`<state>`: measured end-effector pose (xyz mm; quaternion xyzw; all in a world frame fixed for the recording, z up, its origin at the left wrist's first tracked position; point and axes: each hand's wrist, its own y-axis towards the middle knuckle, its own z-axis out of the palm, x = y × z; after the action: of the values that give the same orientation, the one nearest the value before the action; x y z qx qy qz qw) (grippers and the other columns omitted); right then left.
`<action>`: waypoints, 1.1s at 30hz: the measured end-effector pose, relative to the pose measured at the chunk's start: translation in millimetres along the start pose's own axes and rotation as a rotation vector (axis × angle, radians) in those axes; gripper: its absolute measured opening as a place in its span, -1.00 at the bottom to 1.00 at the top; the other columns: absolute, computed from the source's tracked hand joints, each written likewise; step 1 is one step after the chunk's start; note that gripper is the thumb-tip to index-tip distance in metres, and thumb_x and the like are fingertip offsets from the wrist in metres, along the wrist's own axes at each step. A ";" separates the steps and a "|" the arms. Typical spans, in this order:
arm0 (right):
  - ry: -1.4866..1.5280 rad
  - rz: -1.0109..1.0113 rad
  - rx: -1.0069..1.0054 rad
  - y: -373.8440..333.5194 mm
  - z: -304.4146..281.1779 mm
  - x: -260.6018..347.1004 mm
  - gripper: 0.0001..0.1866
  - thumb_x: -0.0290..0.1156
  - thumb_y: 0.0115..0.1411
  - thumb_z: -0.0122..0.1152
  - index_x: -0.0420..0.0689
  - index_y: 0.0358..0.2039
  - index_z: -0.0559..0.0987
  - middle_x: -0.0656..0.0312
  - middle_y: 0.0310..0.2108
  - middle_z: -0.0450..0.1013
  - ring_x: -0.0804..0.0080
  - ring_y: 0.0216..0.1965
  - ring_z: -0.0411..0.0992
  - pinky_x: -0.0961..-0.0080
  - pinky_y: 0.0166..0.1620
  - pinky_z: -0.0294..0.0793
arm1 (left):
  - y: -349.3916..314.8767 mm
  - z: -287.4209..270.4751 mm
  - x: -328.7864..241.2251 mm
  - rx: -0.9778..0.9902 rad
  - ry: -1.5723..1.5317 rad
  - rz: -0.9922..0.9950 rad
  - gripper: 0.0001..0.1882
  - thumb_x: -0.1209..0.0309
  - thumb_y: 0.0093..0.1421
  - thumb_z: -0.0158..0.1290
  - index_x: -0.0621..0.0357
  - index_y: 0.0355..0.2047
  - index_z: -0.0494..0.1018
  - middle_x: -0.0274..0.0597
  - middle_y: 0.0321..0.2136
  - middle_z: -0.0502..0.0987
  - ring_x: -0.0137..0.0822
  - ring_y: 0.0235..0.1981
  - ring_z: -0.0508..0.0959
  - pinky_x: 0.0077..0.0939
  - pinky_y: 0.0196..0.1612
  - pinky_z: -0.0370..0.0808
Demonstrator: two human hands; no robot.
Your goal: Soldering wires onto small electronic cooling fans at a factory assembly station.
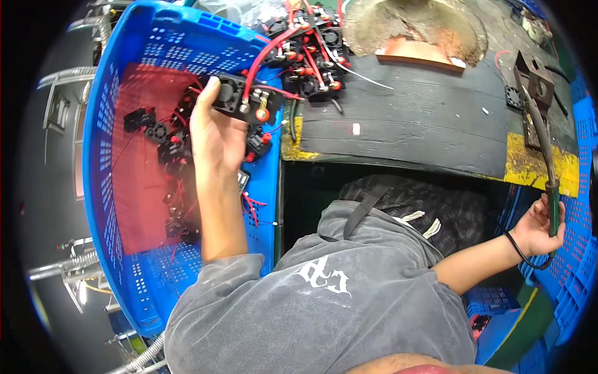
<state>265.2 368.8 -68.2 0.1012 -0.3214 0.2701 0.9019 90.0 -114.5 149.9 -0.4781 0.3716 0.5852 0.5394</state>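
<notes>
My left hand (215, 140) is closed on a black fan module (229, 93) at the near side of a pile, above the edge of a blue crate (103, 124). A thick red wire (258, 59) runs to a metal terminal on that module. At the far right my right hand (539, 227) is wrapped round the green handle of a soldering iron (554, 209). The iron's long metal shaft points away from me, its upper part beside a rusty metal stand (541, 87). A black cord hangs by my right wrist.
Several wired black modules (311, 53) are piled on the bench's left side. More lie in the crate over a red sheet (140, 181). A crusted round pan (414, 25) with a copper-coloured bar (420, 60) sits at the back of the dark worktop (411, 112). Blue crates (579, 249) stand at right.
</notes>
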 end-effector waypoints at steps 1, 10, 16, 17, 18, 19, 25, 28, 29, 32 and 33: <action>-0.001 -0.005 0.004 -0.9 0.4 0.7 -0.44 -0.12 0.13 -0.18 -0.43 -0.21 0.52 -0.35 -0.35 0.47 0.17 -0.48 0.45 0.55 -0.41 0.33 | 4.1 2.3 12.9 -0.021 -0.088 -0.070 -0.79 0.28 0.21 0.00 0.16 -0.31 0.44 -0.18 -0.36 0.56 -0.29 -0.34 0.57 -0.32 -0.28 0.54; 0.002 0.003 -0.042 -19.3 16.3 5.4 -0.47 -0.12 0.15 -0.13 -0.40 -0.20 0.49 -0.28 -0.40 0.48 0.15 -0.44 0.47 0.52 -0.41 0.35 | 5.5 72.5 70.4 0.334 0.143 -0.545 -0.66 0.28 0.21 -0.07 0.38 -0.20 0.38 0.19 -0.31 0.56 -0.01 -0.38 0.62 -0.24 -0.39 0.58; 0.011 0.001 0.018 -22.2 22.0 10.6 -0.48 -0.12 0.15 -0.13 -0.39 -0.19 0.49 -0.27 -0.39 0.49 0.17 -0.41 0.48 0.53 -0.41 0.35 | 17.1 93.2 66.1 0.876 1.363 -0.047 -0.57 0.13 0.09 0.06 0.36 -0.35 0.36 -0.03 -0.53 0.46 -0.26 -0.42 0.44 -0.39 -0.31 0.36; 0.023 0.021 0.050 -22.4 23.2 10.4 -0.48 -0.12 0.15 -0.12 -0.39 -0.19 0.49 -0.27 -0.39 0.49 0.18 -0.41 0.48 0.54 -0.41 0.34 | 17.7 92.0 64.2 0.878 1.365 -0.048 -0.57 0.13 0.09 0.06 0.36 -0.35 0.36 -0.03 -0.53 0.46 -0.26 -0.42 0.44 -0.39 -0.31 0.36; 0.023 0.022 0.048 -21.8 24.2 9.8 -0.48 -0.12 0.15 -0.12 -0.39 -0.19 0.49 -0.27 -0.39 0.49 0.18 -0.41 0.48 0.54 -0.41 0.34 | 19.5 88.8 60.9 0.916 1.392 -0.023 -0.57 0.13 0.10 0.05 0.35 -0.35 0.36 -0.04 -0.52 0.44 -0.28 -0.42 0.43 -0.39 -0.31 0.36; 0.018 0.023 0.044 -20.8 25.3 8.8 -0.48 -0.12 0.15 -0.12 -0.39 -0.19 0.49 -0.27 -0.39 0.49 0.19 -0.42 0.48 0.54 -0.41 0.35 | 21.4 85.0 58.0 0.953 1.419 0.001 -0.58 0.13 0.10 0.05 0.34 -0.35 0.36 -0.05 -0.52 0.41 -0.29 -0.42 0.42 -0.39 -0.31 0.36; -0.012 0.023 0.051 -22.4 25.0 8.2 -0.47 -0.11 0.15 -0.13 -0.39 -0.20 0.50 -0.27 -0.38 0.49 0.20 -0.42 0.48 0.55 -0.42 0.34 | 18.3 75.9 64.7 0.584 0.016 -0.591 -0.70 0.23 0.24 -0.12 0.23 -0.20 0.37 0.03 -0.37 0.54 -0.14 -0.35 0.57 -0.31 -0.18 0.53; 0.000 0.044 0.054 -19.6 28.3 6.5 -0.47 -0.11 0.15 -0.13 -0.39 -0.21 0.50 -0.27 -0.38 0.49 0.20 -0.42 0.48 0.54 -0.41 0.34 | -14.6 79.1 87.7 0.381 -0.284 -0.794 -0.67 0.25 0.24 -0.06 0.21 -0.10 0.38 0.09 -0.11 0.47 0.04 -0.08 0.49 0.08 0.02 0.41; 0.005 0.056 0.062 -19.9 29.3 5.8 -0.47 -0.11 0.14 -0.13 -0.40 -0.21 0.50 -0.28 -0.38 0.49 0.19 -0.42 0.48 0.54 -0.41 0.34 | -23.6 71.7 100.7 0.308 -0.366 -0.894 -0.70 0.25 0.24 -0.06 0.12 -0.09 0.40 0.02 -0.09 0.47 0.07 0.00 0.43 0.19 0.09 0.31; -0.016 -0.008 -0.016 -16.9 26.8 3.0 -0.46 -0.12 0.13 -0.14 -0.41 -0.21 0.50 -0.29 -0.39 0.49 0.16 -0.41 0.48 0.51 -0.39 0.34 | -43.0 74.4 117.7 0.172 -0.596 -0.849 -0.66 0.14 0.26 -0.09 0.10 -0.12 0.42 -0.08 -0.08 0.46 0.18 0.13 0.26 0.21 0.20 0.17; -0.026 -0.003 -0.021 -16.9 26.0 3.2 -0.46 -0.12 0.13 -0.14 -0.41 -0.21 0.50 -0.29 -0.39 0.49 0.16 -0.41 0.48 0.51 -0.39 0.34 | -42.5 73.9 117.2 0.206 -0.636 -0.841 -0.62 0.09 0.26 -0.10 0.10 -0.12 0.42 -0.07 -0.08 0.46 0.24 0.13 0.25 0.22 0.20 0.16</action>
<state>262.9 346.8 -46.2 0.0958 -0.3360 0.2640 0.8990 124.8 -5.9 60.5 -0.3296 0.0218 0.3952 0.8571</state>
